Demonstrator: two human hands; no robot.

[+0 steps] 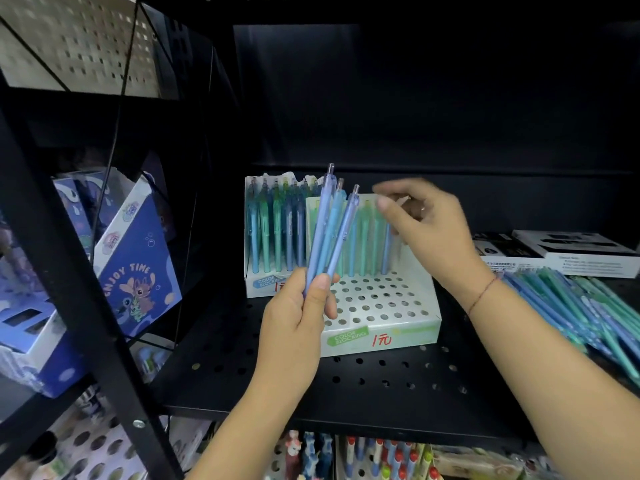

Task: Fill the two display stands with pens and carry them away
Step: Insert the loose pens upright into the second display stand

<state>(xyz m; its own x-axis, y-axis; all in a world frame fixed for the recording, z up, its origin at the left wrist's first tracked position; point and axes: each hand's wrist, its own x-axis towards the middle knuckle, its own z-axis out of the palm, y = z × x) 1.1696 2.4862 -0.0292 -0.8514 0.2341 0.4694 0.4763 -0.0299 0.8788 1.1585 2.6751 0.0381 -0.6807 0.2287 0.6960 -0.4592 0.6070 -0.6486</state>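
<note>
Two display stands: both stand on the black perforated shelf (346, 386), one behind the other and touching or nearly so.
Rear stand (258, 284): a white cardboard stand set back and to the left, closely packed with upright blue and green pens (273, 230).
Front stand (381, 336): white, with a stepped top full of round holes; "COLOR BLOCKING" and a red handwritten price mark show on its front wall. Only its back row holds pens (367, 240), green and blue and upright; the nearer rows of holes are bare.
Left hand (298, 317): grips three pens by their lower ends, the thumb pressed across them, over the left front corner of the front stand.
Three held pens (332, 230): pale blue and turquoise, fanned slightly, leaning to the right, clicker ends up, in front of both stands.
Right hand (429, 230): hovers above the right end of the front stand's back row, fingers partly curled, thumb and forefinger close together. It is blurred, so I cannot tell whether it holds anything.
Right wrist: a thin red thread bracelet (483, 292) circles it.
Loose pens (581, 306): a heap of blue and green ones lies flat on the shelf to the right, beyond the right forearm.
Black-and-white boxes (568, 251): stacked flat behind the heap, at the shelf's right end.
Blue boxes (138, 268): cartoon-printed, reading "ENJOY TIME", leaning on the neighbouring rack at left, behind a black upright.
Below the shelf: more pens (391, 459) with red and blue caps stand upright.
</note>
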